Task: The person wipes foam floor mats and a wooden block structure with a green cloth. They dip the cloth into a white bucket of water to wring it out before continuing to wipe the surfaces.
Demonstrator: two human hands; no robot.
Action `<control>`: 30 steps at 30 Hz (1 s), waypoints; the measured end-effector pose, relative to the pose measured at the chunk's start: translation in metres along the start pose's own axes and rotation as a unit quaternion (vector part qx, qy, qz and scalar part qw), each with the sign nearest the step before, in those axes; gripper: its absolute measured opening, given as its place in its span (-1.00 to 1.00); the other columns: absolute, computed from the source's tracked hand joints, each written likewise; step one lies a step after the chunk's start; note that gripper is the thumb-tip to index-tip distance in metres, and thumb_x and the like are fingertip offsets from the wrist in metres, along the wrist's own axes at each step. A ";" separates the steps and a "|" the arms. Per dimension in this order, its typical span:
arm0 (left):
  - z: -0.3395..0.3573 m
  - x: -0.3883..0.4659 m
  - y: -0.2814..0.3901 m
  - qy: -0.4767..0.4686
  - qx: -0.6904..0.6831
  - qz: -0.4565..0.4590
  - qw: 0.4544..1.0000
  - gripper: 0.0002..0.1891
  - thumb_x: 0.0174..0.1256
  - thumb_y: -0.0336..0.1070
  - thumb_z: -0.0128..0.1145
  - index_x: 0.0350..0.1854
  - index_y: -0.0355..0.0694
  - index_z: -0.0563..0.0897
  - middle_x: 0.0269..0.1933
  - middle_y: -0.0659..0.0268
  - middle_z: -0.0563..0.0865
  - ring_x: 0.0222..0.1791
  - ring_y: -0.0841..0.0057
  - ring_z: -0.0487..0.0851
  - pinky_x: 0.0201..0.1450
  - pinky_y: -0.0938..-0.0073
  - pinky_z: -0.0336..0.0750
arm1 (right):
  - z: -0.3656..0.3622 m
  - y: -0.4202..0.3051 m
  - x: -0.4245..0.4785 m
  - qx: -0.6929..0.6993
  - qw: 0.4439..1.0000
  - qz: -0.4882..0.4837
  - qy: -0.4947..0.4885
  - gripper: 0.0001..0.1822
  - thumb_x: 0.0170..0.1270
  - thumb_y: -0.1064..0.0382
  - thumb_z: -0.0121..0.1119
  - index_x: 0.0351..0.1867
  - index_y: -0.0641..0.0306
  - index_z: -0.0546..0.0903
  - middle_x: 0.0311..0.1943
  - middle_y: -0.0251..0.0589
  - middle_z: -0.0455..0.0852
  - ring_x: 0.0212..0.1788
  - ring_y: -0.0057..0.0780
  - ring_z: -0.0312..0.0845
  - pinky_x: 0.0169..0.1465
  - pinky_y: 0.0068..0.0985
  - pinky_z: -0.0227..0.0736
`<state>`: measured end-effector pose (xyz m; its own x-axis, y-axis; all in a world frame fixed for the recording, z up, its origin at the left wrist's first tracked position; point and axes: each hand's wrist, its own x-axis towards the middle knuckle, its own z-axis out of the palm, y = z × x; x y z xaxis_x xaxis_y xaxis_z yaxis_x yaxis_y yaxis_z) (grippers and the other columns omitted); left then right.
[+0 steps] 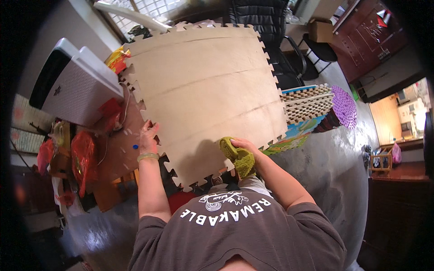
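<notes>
A large beige foam puzzle mat [203, 91] with interlocking teeth along its edges lies in front of me. Darker streaks cross its surface in several bands. At the mat's left edge, my left hand [148, 135] grips the toothed rim, with a pale bangle on the wrist. My right hand [247, 145] holds a bunched olive-green cloth [237, 154] by the mat's near right corner. Part of the cloth lies over the mat, and its fluffy lower end hangs past the near edge.
Stacked foam mats [307, 105] stand to the right, beside a purple perforated round seat [344, 106]. A black office chair [259, 20] is behind the mat. On the left are a white and black appliance [81, 84], a red plastic bag [83, 155] and a blue cap [135, 147] on a brown tabletop [123, 154].
</notes>
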<state>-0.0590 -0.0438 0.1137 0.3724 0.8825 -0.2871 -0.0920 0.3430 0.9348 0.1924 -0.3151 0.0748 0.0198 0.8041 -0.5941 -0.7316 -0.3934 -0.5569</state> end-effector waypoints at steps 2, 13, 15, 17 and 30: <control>0.005 0.005 -0.002 -0.028 -0.005 0.005 1.000 -0.47 0.26 -0.34 0.30 0.26 -0.34 0.47 0.02 0.32 0.59 0.06 0.48 0.53 0.17 0.40 0.41 | 0.002 -0.007 -0.011 -0.013 1.000 -0.011 0.002 -0.60 0.32 0.03 0.20 0.07 0.21 0.60 -0.32 -0.27 0.68 -0.38 -0.53 0.58 -0.36 -0.54 0.49; 0.140 0.004 0.010 -0.076 -0.080 0.040 0.993 -0.69 0.23 -0.40 0.29 0.02 -0.25 0.60 -0.16 0.45 0.68 -0.15 0.65 0.58 -0.05 0.60 0.43 | -0.029 -0.050 -0.059 0.043 0.993 -0.104 0.030 -0.55 0.37 0.08 0.10 0.19 0.28 0.50 -0.13 -0.17 0.68 -0.21 -0.42 0.65 -0.25 -0.48 0.60; 0.161 0.009 0.007 -0.101 -0.096 0.027 0.990 -0.71 0.22 -0.40 0.30 0.00 -0.24 0.62 -0.19 0.46 0.67 -0.17 0.66 0.58 -0.09 0.62 0.43 | -0.036 -0.057 -0.068 0.056 0.991 -0.123 0.023 -0.55 0.35 0.06 0.14 0.18 0.25 0.53 -0.10 -0.24 0.69 -0.16 -0.49 0.62 -0.18 -0.54 0.54; 0.181 0.010 0.002 -0.127 -0.093 0.021 0.987 -0.72 0.22 -0.38 0.31 -0.03 -0.22 0.63 -0.22 0.48 0.67 -0.19 0.68 0.58 -0.12 0.64 0.43 | -0.049 -0.059 -0.070 0.069 0.987 -0.142 0.031 -0.55 0.36 0.06 0.12 0.17 0.25 0.54 -0.14 -0.23 0.70 -0.21 -0.48 0.63 -0.22 -0.53 0.55; 0.300 0.022 -0.028 -0.177 -0.093 -0.010 0.980 -0.74 0.21 -0.36 0.33 -0.06 -0.22 0.64 -0.19 0.47 0.69 -0.19 0.64 0.59 -0.04 0.58 0.44 | -0.106 -0.082 -0.102 0.110 0.970 -0.201 0.079 -0.52 0.36 0.05 0.09 0.22 0.24 0.50 -0.10 -0.22 0.67 -0.19 -0.47 0.62 -0.22 -0.46 0.56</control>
<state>0.2288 -0.1306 0.1445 0.6696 0.7195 -0.1843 -0.2361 0.4415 0.8656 0.3225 -0.4117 0.1195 0.4249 0.7875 -0.4463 -0.7710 0.0565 -0.6343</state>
